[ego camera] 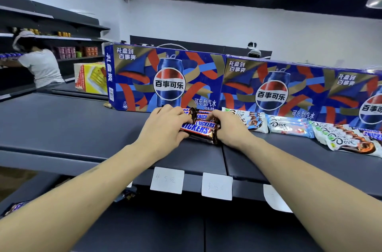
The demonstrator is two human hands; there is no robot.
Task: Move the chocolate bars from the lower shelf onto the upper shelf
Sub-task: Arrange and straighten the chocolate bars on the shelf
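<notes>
- A stack of Snickers bars [201, 127] lay on the upper shelf [62, 123], brown wrappers with the blue "SNICKERS" lettering readable on several of them.
- The left hand [165, 125] gripped the left end of the stack, fingers curled over the top of the bars.
- The right hand [229, 127] gripped the right end, its fingers bent round the wrappers.
- Directly behind the bars stood blue Pepsi gift cartons [165, 80], printed with the round logo and Chinese characters.
- To the right, just beside the right hand, lay white "Dove" bars [287, 126], and further right more Dove packs [347, 140].
- White price tags [167, 179] hung on the shelf's front edge; the handwriting on them was too faint to read surely.
- On the lower shelf [144, 231] a Snickers wrapper [15, 207] showed at the far left.
- Another person in a white shirt [40, 65] stood at distant shelving.
</notes>
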